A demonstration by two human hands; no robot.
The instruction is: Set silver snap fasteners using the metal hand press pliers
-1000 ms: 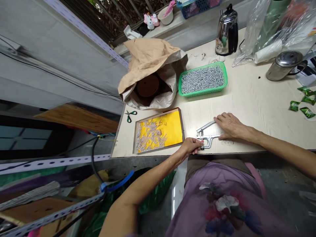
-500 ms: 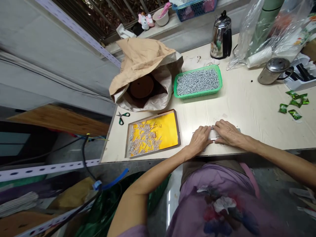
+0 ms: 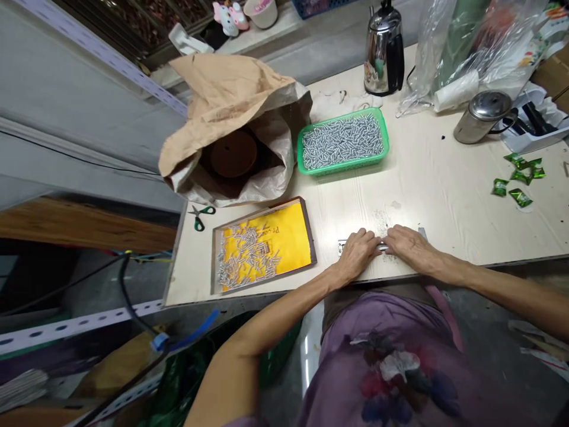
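Left hand [image 3: 355, 256] and right hand [image 3: 411, 248] narrow and close together, both holding down a metal hand press [image 3: 382, 246], flat on the surface [image 3: 444, 207] near its front edge; even palm pressure best, brown-framed tray [image 3: 307, 228] of silver screws [image 3: 246, 255] just left.

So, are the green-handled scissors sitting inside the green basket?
No, the green-handled scissors lie on the tabletop beside the framed yellow tray, apart from the green basket.
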